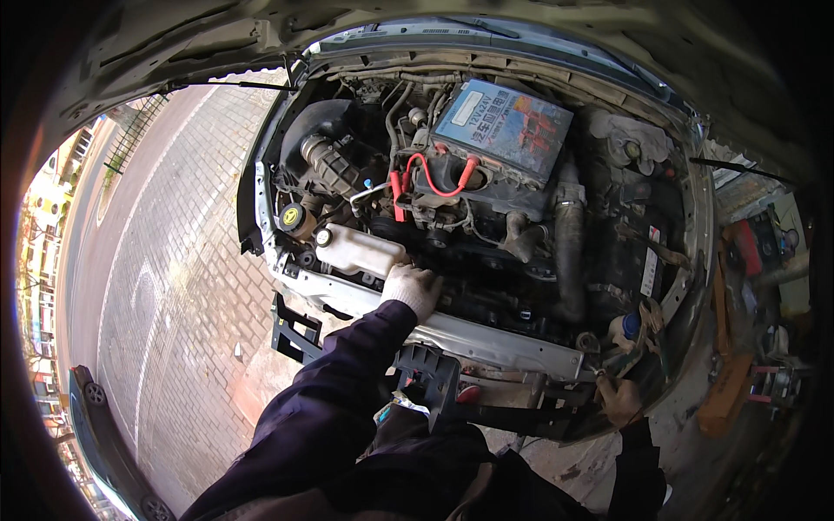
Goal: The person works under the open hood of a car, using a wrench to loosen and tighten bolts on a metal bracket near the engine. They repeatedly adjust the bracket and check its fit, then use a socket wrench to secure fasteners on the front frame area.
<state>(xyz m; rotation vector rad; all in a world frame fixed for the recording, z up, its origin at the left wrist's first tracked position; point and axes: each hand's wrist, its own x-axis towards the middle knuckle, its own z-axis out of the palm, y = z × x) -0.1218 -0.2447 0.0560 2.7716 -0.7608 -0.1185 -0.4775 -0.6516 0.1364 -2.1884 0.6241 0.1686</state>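
My left hand (412, 292), in a whitish knit glove, is closed over the silver front crossmember (495, 346) of a car's engine bay. Its fingertips are hidden on the far side, beside a translucent white fluid tank (360, 250). My right hand (619, 401), which looks bare, is low at the front right corner of the bay. Its fingers are curled round something small with a metallic tip by the crossmember's right end; I cannot make out its kind. Just beyond lie a blue-capped white container (623, 330) and a work glove (650, 323).
A blue-and-black power box (504, 130) with red cables (447, 187) sits on the engine. A black battery (627, 256) stands at right. The raised hood (191, 43) hangs overhead. Black brackets (295, 330) project in front; an orange box (728, 395) and tools lie at far right.
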